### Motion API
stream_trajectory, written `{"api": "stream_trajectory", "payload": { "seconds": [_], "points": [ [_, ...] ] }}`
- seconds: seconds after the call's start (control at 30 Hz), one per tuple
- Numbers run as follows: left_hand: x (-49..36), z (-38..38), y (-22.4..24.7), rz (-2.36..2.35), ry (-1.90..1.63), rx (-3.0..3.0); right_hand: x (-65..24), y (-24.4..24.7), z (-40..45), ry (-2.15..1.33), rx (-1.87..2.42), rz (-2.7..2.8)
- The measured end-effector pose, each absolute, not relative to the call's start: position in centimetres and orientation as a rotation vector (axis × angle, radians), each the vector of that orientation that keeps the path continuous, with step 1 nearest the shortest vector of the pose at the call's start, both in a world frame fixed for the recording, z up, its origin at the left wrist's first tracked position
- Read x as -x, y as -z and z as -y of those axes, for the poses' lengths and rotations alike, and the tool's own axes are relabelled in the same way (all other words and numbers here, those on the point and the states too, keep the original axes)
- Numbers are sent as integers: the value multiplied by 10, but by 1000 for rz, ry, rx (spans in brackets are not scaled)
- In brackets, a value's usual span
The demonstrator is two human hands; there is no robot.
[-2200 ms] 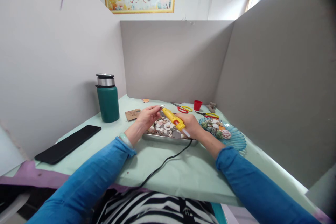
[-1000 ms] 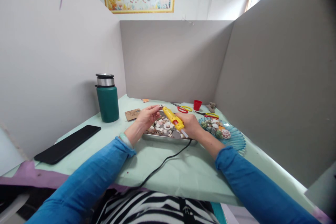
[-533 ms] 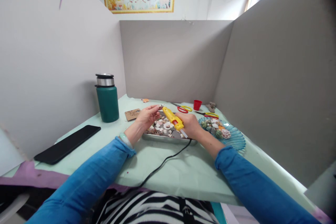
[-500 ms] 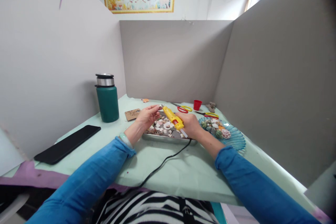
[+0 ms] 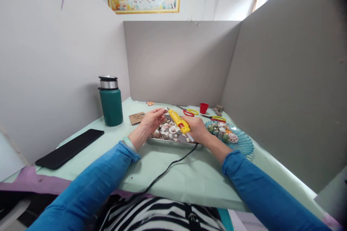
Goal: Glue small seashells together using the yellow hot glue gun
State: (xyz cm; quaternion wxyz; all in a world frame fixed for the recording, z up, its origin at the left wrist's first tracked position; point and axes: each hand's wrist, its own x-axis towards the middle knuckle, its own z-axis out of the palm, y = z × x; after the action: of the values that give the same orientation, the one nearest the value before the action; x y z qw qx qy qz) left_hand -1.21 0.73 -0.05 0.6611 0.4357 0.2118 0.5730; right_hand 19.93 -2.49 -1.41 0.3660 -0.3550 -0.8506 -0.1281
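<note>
My right hand point(image 5: 197, 128) is wrapped round a yellow glue gun point(image 5: 179, 121), whose nozzle points up and left. A white glue stick point(image 5: 189, 136) sticks out of its back end. My left hand point(image 5: 152, 122) pinches a small whitish piece point(image 5: 165, 110), too small to identify, right by the nozzle. Both hands are above a metal tray point(image 5: 173, 144) that holds many shells point(image 5: 173, 130) on a grey surface. The black cord point(image 5: 169, 168) runs from the gun over the table's front edge.
A green bottle point(image 5: 111, 104) and a black phone-like slab point(image 5: 71, 148) are on the left, near a brown card point(image 5: 136, 118). Behind lie two scissors point(image 5: 189, 112) point(image 5: 217, 118) and a red cup point(image 5: 204, 108). A blue glass plate point(image 5: 245, 144) with shells is right.
</note>
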Motion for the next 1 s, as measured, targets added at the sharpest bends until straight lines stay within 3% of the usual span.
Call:
{"api": "stream_trajectory", "payload": {
  "seconds": [1.0],
  "points": [
    [11,-10,1,-517,-1307,-971,-200,15,23,351,900,2194]
  ]
}}
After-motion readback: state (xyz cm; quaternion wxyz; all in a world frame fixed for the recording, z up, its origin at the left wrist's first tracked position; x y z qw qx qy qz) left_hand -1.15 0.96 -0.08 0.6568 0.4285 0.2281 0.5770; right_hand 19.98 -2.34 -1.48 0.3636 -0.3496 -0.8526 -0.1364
